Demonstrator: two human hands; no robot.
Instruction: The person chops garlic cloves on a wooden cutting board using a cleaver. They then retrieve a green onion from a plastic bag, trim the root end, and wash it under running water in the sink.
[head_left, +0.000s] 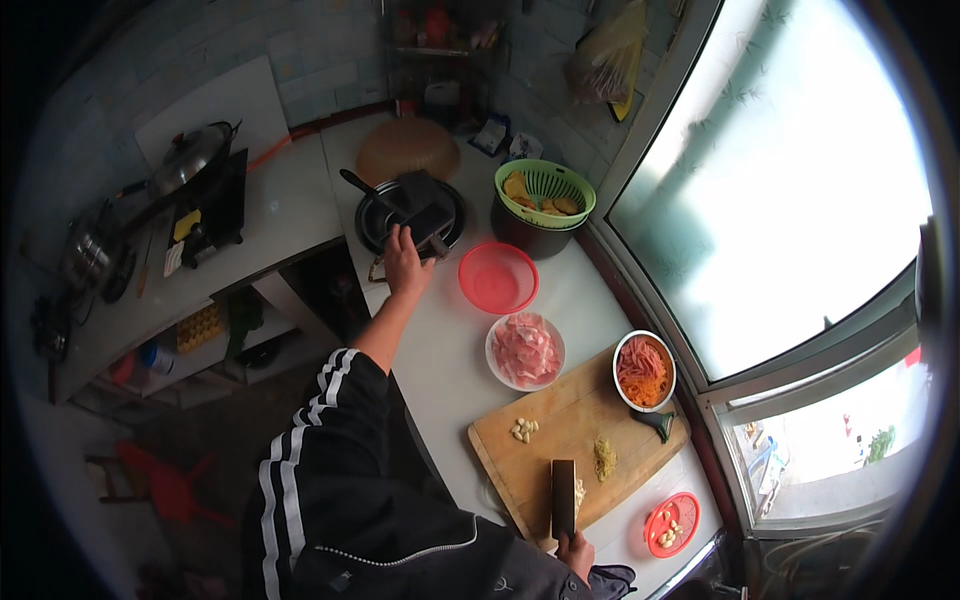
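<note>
My left hand (407, 264) reaches over a black pan (367, 225), its fingertips at the edge of a dark flat rectangular object (429, 223). Whether it grips that object is unclear. In my right hand (576, 556) is the handle of a cleaver (562, 495), its broad blade over the wooden cutting board (525, 480). Pale chopped bits (580, 495) show beside the blade. Peeled garlic cloves (524, 429) and a small heap of yellow shreds (604, 459) lie on the board.
By the board are a plate of sliced raw meat (526, 351), a bowl of shredded ingredients (643, 373), a peeler (660, 424) and a red basket with garlic (671, 525). A red colander (499, 277) and green basket (544, 191) stand farther back. The window (765, 195) borders the right.
</note>
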